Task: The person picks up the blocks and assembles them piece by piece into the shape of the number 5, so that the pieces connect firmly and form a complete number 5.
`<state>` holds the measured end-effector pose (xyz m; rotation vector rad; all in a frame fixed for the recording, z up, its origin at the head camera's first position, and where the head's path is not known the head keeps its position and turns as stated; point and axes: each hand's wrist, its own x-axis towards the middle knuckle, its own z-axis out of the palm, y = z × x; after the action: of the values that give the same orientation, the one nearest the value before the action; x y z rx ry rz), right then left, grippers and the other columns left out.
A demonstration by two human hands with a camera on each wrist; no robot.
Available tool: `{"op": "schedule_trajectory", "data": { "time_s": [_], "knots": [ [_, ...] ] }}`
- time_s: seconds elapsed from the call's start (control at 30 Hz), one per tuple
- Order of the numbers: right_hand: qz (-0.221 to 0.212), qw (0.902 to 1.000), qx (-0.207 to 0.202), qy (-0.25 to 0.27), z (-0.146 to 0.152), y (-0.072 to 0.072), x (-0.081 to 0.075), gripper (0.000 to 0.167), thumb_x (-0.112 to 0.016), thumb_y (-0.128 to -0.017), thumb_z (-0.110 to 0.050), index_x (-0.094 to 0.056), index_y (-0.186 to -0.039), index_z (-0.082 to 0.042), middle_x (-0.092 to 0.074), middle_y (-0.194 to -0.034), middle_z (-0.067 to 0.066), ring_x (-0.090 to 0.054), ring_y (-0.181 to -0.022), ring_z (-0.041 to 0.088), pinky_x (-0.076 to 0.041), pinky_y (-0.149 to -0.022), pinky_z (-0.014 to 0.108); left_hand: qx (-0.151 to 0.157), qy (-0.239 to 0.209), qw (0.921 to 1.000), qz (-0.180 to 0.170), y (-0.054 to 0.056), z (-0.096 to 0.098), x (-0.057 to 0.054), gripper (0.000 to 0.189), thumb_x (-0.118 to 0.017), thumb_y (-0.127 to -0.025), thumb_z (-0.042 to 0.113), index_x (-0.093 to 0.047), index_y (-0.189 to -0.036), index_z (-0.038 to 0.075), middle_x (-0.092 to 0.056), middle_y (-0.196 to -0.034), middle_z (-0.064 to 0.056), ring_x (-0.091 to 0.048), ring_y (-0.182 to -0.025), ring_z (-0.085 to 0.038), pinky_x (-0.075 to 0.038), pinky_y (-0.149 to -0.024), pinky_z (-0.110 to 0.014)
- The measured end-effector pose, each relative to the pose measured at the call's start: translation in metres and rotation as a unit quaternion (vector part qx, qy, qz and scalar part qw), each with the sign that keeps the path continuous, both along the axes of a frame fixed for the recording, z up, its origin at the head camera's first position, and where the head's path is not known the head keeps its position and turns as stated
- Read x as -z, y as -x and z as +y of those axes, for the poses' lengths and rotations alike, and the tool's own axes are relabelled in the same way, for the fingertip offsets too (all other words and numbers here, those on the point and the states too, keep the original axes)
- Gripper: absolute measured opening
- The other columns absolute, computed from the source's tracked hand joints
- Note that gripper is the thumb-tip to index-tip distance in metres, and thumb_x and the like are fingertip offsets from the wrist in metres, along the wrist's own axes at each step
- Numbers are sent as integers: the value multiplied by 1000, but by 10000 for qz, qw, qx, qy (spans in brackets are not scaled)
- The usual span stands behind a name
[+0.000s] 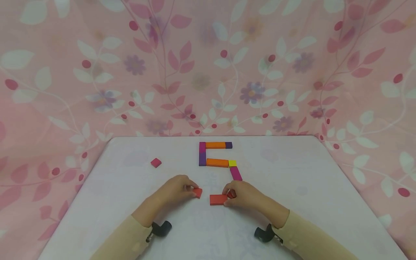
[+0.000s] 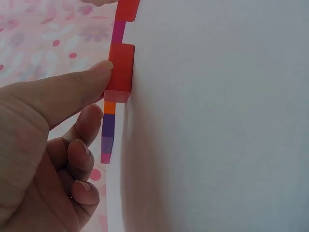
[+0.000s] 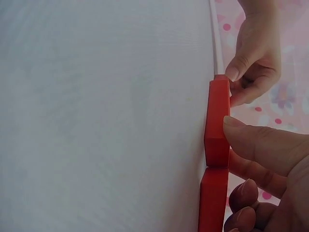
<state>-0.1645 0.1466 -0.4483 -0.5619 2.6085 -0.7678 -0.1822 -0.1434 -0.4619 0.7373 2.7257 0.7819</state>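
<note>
My left hand pinches a small red block between thumb and fingers, low over the white table. In the left wrist view the thumb lies along this red block. Across a short gap, my right hand grips a flat red block near its right end. A second red block is partly covered by the right fingers. In the right wrist view, the gripped red block meets another red block end to end.
Beyond the hands lie orange blocks, a purple block, a yellow block and a magenta block, laid in a connected angular line. A pinkish-red block sits alone to the left. A floral curtain hangs behind the table.
</note>
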Motion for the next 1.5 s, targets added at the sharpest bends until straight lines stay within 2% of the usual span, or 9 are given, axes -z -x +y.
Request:
{"op": "schedule_trajectory", "data": {
  "time_s": [0.23,0.47,0.73,1.17,1.5],
  "knots": [
    [-55,10000,57,-52,-1,0,0,29,-86,-80,-29,-74,-105,-21,-58,-78,-7,-54,-81,14,-48,-66,29,75,-45,9999,-149,-4,4,2,26,-78,-88,28,-77,-114,25,-58,-86,15,-53,-82,-9,-49,-74,-28],
    [-32,9999,49,-106,-1,0,1,29,-86,-79,-30,-75,-105,-21,-58,-79,-7,-54,-82,14,-48,-68,30,98,-37,9998,-149,-5,9,5,25,-77,-89,27,-77,-114,27,-58,-85,16,-53,-82,-9,-49,-74,-28],
    [-6,9999,49,-155,-1,0,2,29,-86,-79,-30,-74,-104,-23,-58,-80,-7,-54,-82,14,-48,-67,30,247,-26,9996,-97,-5,14,3,27,-78,-89,29,-77,-116,26,-58,-85,16,-53,-83,-8,-49,-75,-27],
    [25,9999,18,-124,0,1,4,29,-86,-79,-31,-75,-104,-22,-57,-77,-7,-54,-79,14,-48,-66,30,216,-65,9994,-254,-7,19,-1,28,-78,-88,30,-77,-116,26,-58,-84,15,-53,-81,-8,-48,-72,-26],
    [13,9999,33,-110,0,3,5,29,-86,-79,-31,-75,-104,-23,-58,-78,-8,-54,-80,14,-48,-66,29,242,-32,9994,-231,-7,19,-2,28,-78,-88,32,-77,-115,25,-55,-78,14,-52,-77,-8,-47,-69,-25]
  ]
}}
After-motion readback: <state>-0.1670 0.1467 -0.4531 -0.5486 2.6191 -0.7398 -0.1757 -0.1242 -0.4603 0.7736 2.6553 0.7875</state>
